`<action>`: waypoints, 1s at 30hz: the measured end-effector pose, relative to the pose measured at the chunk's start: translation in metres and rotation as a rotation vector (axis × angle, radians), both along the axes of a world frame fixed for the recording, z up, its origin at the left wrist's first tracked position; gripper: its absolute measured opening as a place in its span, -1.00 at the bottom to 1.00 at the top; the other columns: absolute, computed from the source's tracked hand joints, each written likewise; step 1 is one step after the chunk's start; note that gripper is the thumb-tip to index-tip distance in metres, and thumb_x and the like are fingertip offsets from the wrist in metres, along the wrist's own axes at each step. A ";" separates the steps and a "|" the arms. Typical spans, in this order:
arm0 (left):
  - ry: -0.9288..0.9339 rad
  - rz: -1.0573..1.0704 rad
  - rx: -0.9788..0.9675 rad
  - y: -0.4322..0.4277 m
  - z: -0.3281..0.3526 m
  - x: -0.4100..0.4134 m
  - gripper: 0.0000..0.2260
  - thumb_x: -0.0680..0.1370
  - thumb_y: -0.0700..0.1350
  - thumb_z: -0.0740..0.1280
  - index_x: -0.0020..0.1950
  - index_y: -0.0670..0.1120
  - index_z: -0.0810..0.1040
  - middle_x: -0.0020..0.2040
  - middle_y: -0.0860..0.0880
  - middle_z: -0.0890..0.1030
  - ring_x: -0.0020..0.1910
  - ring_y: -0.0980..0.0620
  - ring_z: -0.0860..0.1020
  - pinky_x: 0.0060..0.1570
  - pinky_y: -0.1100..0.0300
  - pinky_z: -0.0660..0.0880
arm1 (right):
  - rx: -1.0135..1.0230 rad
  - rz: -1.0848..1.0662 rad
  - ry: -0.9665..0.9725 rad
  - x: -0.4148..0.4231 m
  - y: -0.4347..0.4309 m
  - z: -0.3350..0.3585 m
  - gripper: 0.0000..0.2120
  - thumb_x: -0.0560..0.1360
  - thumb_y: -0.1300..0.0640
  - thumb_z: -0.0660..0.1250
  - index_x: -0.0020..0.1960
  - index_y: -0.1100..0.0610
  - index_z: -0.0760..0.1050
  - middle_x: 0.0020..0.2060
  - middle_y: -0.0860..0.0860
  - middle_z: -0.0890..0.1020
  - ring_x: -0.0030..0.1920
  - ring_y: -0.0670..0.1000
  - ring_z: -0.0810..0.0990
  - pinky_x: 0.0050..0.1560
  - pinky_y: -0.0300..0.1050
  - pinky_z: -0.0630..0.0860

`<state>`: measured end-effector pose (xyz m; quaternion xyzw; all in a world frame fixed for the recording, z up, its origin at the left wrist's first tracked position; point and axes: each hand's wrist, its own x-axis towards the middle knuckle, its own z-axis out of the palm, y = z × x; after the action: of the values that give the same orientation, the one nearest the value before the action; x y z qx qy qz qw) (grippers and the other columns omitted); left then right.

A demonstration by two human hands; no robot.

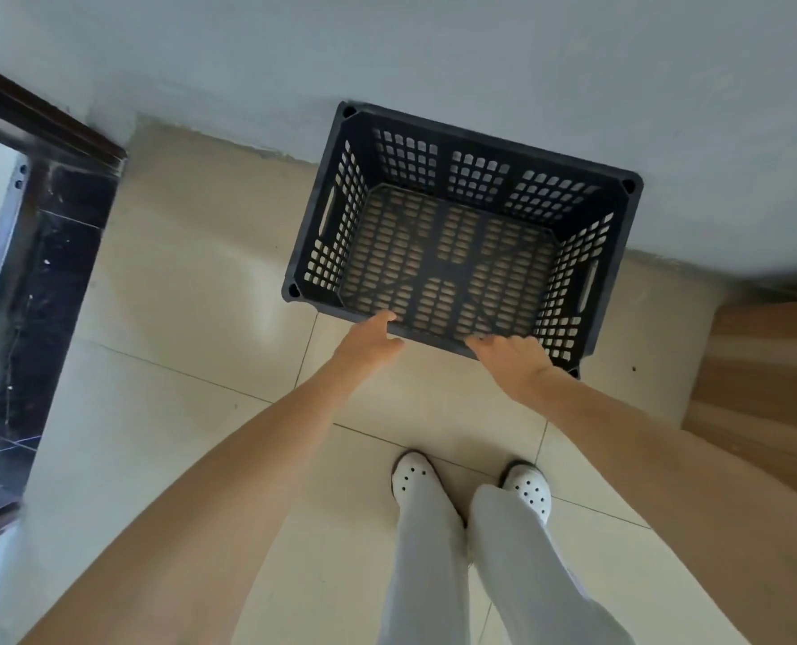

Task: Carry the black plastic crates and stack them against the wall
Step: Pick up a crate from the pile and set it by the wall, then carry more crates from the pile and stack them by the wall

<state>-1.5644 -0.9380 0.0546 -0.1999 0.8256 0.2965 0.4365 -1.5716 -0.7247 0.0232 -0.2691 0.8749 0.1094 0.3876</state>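
Observation:
A black plastic crate (461, 225) with perforated walls and floor stands on the tiled floor, its far side against the pale wall (434, 62). It is empty. My left hand (368, 339) reaches to the crate's near rim, fingers apart, fingertips touching or just at the rim. At the same near rim, further right, is my right hand (510, 353), fingers spread, resting on or just over the edge. Neither hand visibly grips the crate.
A dark-framed doorway with a black stone threshold (47, 272) lies to the left. A wooden panel or furniture (764, 388) sits at the right. My feet in white perforated shoes (471, 486) stand on beige floor tiles (178, 318) just behind the crate.

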 end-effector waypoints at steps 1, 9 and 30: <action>0.041 -0.043 -0.027 -0.002 0.011 0.004 -0.53 0.61 -0.09 0.23 0.52 -0.02 0.25 0.43 -0.13 0.43 0.32 -0.12 0.48 0.27 0.00 0.45 | -0.019 -0.021 -0.009 -0.004 -0.006 0.010 -0.44 0.49 0.31 0.33 0.42 0.08 0.24 0.22 0.03 0.56 0.17 0.13 0.62 0.01 0.03 0.52; 0.283 -0.208 -0.351 -0.014 0.132 0.068 -0.67 0.60 -0.07 0.26 0.37 -0.03 0.42 0.20 -0.06 0.54 0.16 -0.06 0.55 0.04 0.01 0.54 | -0.223 -0.051 -0.008 -0.010 -0.043 0.157 -0.67 0.61 0.26 0.16 0.36 0.13 0.34 0.23 0.12 0.52 0.23 0.18 0.50 0.07 0.05 0.48; 0.343 0.813 -0.752 0.046 0.402 0.508 -0.73 0.59 -0.04 0.28 0.29 0.01 0.45 0.19 0.00 0.52 0.18 -0.06 0.49 0.02 0.07 0.42 | -0.432 1.011 0.133 0.318 -0.137 0.448 -0.64 0.58 0.21 0.17 0.36 0.18 0.30 0.18 0.11 0.48 0.18 0.15 0.48 0.03 0.01 0.48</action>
<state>-1.0566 -0.8919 0.4566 -0.5915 0.7899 0.1550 0.0465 -1.2535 -0.8613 0.4709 -0.7215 0.6619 0.1165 0.1667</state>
